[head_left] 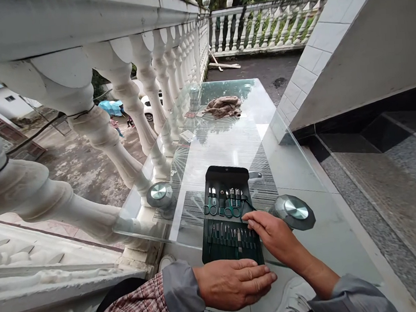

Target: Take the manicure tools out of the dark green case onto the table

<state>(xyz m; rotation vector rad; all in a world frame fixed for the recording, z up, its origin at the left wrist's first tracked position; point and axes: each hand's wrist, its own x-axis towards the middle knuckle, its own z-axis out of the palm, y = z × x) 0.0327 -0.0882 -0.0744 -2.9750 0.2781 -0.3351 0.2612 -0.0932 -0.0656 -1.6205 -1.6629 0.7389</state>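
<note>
An unfolded dark green manicure kit case (232, 254) lies on the glass table. Small scissors, nail clippers and other tools sit in its upper half, with a row of slim metal tools in loops along the lower half. My left hand (236, 283) is stretched out flat over the case's near edge, palm down, holding nothing. At the case's right side, my right hand (275, 234) has its thumb and index finger pinched together near the fold. Whatever may be between those fingertips is too small to make out.
The glass table (301, 168) carries a crumpled brown cloth (223, 107) at its far end and a small white card (187, 136) on the left. White balusters (95, 121) line the left side. Stone steps (384, 186) rise on the right.
</note>
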